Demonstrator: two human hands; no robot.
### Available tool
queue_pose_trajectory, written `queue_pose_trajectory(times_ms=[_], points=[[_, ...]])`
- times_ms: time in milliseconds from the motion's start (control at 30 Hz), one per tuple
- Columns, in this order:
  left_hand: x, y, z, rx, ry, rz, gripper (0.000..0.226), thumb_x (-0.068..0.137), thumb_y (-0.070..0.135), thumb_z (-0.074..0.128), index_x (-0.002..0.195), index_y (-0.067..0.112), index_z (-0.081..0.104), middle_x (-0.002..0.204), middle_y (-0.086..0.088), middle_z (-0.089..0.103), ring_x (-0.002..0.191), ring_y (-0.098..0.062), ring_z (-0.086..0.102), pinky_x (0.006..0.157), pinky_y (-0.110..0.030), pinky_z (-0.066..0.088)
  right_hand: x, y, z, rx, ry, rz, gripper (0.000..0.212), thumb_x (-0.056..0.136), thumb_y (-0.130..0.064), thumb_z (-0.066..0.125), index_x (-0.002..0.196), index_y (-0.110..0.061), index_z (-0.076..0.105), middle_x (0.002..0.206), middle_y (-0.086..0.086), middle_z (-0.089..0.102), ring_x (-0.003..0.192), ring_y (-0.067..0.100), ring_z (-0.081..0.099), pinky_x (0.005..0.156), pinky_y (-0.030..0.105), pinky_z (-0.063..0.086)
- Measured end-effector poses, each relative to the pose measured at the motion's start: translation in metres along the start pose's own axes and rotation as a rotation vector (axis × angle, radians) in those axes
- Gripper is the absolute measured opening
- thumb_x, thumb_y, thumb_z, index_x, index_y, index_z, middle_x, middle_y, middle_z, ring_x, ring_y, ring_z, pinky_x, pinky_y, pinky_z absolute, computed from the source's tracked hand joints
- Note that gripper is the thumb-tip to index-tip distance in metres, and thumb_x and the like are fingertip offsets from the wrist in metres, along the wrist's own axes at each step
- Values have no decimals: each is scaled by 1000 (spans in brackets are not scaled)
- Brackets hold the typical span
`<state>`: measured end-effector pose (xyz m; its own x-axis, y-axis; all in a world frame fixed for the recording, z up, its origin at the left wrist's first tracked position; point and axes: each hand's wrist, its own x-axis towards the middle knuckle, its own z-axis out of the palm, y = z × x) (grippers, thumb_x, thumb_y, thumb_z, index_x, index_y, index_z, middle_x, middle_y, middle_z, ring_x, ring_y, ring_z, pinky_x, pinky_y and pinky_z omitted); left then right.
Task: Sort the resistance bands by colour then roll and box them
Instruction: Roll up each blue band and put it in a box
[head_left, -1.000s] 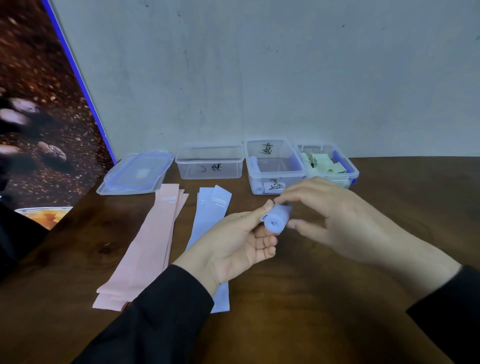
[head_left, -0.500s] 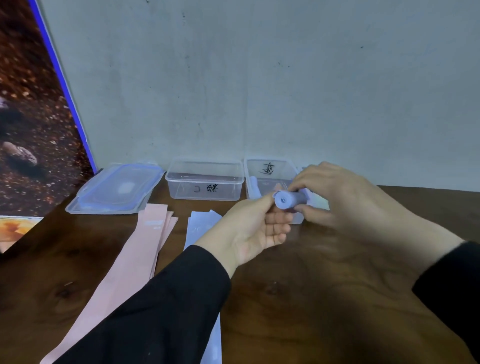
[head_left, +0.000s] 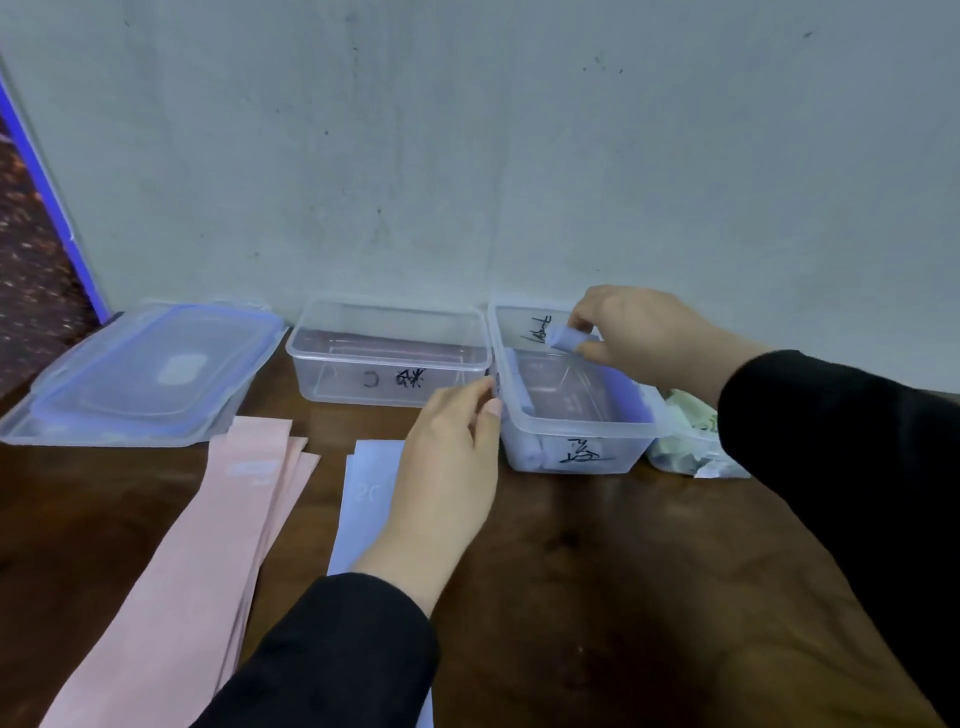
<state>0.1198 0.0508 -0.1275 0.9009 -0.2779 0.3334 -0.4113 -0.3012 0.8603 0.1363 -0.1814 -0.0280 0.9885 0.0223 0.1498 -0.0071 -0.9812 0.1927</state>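
Beside the middle box (head_left: 576, 431), an empty box (head_left: 389, 364) and lids (head_left: 140, 379) sit left; right hand (head_left: 639, 332) grips a rolled blue band (head_left: 569, 338) above it, left hand (head_left: 447, 467) relaxed touching it.

The tabletop (head_left: 597, 597) is dark brown wood with a smooth, slightly glossy finish. The boxes, such as the middle box (head_left: 576, 415), are clear plastic, thin and a little shiny, and the stacked lids (head_left: 140, 374) are the same plastic with bluish rims. The pink bands (head_left: 208, 530) and blue bands (head_left: 366, 499) look like smooth, matt rubber. The wall (head_left: 519, 156) is matt, painted and lightly marked. The sleeves (head_left: 841, 441) are black matt cloth.
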Motion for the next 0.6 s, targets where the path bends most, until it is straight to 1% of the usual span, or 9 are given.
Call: queue_pose_trajectory(times_ms=[67, 100, 200, 233, 267, 333, 400, 467, 600], points=[[1, -1, 4, 16, -63, -9, 40, 105, 31, 45, 144, 29, 51, 129, 15, 53, 117, 1, 47, 92, -4, 30, 19, 1, 13, -24, -23, -12, 48, 102, -61, 40, 103, -20, 65, 107, -1, 59, 96, 28, 60, 78, 36, 46], [1, -1, 5, 27, -97, -3, 42, 106, 33, 43, 147, 31, 47, 134, 15, 52, 121, 2, 44, 94, -5, 28, 27, 1, 20, -36, -38, -21, 45, 103, -58, 42, 103, -20, 65, 107, 0, 59, 97, 28, 60, 76, 36, 44], [2, -1, 6, 33, -176, 5, 45, 107, 36, 38, 151, 34, 40, 150, 18, 43, 131, 8, 33, 95, 6, 16, 47, 1, 37, -66, -72, -26, 44, 104, -56, 41, 99, -18, 63, 105, 2, 58, 94, 31, 60, 75, 36, 45], [2, 0, 6, 25, -193, -1, 46, 107, 37, 36, 153, 36, 36, 154, 20, 37, 136, 8, 28, 98, 5, 13, 51, 1, 43, -82, -78, -21, 44, 104, -55, 40, 97, -18, 62, 105, 3, 58, 94, 32, 60, 76, 37, 47], [1, 0, 5, 15, -207, -6, 48, 107, 38, 35, 154, 39, 32, 157, 22, 32, 140, 8, 24, 102, 1, 12, 55, 1, 48, -99, -76, -19, 43, 105, -54, 40, 97, -18, 62, 106, 3, 59, 94, 32, 61, 77, 38, 48], [1, 1, 5, -4, -233, -2, 49, 107, 40, 33, 155, 45, 24, 158, 27, 24, 143, 9, 17, 107, -6, 12, 59, 1, 57, -131, -65, -14, 43, 105, -53, 40, 97, -17, 62, 107, 4, 59, 96, 33, 61, 75, 36, 46], [0, 1, 5, -14, -265, 0, 48, 107, 41, 33, 153, 48, 23, 159, 27, 22, 145, 10, 15, 109, -9, 11, 61, 1, 64, -162, -60, -18, 43, 106, -52, 39, 98, -17, 63, 109, 3, 60, 97, 32, 62, 73, 34, 42], [-1, 1, 5, -15, -285, -1, 46, 107, 41, 34, 152, 47, 27, 160, 25, 24, 145, 9, 17, 109, -9, 12, 62, 1, 68, -195, -63, -23, 41, 106, -50, 40, 99, -16, 63, 108, 3, 58, 97, 31, 63, 71, 34, 41], [-1, 3, 4, -33, -284, -31, 45, 106, 43, 37, 150, 49, 33, 156, 23, 36, 142, 6, 27, 113, -14, 22, 64, -1, 74, -232, -22, -48, 22, 106, -34, 47, 100, -19, 62, 109, 1, 59, 100, 29, 64, 69, 34, 40]])
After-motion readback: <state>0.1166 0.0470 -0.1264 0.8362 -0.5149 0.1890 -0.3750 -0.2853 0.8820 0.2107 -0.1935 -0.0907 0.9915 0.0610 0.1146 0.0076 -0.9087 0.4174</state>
